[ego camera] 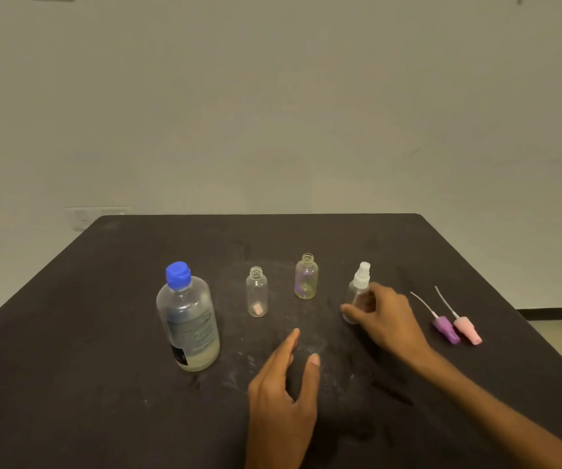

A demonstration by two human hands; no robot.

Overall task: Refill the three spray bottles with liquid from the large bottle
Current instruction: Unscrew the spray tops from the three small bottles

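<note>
- Plain pale wall behind; a dark tabletop (pixel 103 333) carries everything.
- Big bottle (pixel 188 319) stands at the left, blue cap on, cloudy liquid low in it.
- Two small bottles stand uncapped mid-table: the clear one (pixel 257 292) holds only a pink scrap at its base; the tinted one (pixel 306 277) looks empty.
- Third bottle (pixel 357 296) keeps its white sprayer; right hand (pixel 386 316) curls its fingers round the body.
- Left hand (pixel 283 397) hovers, fingers straight and spread, holding nothing.
- Purple (pixel 447 330) and pink (pixel 468 330) sprayers lie at the right.
- Risks: these light bottles could tip if knocked, and narrow necks invite spills when pouring from the wide big bottle.
</note>
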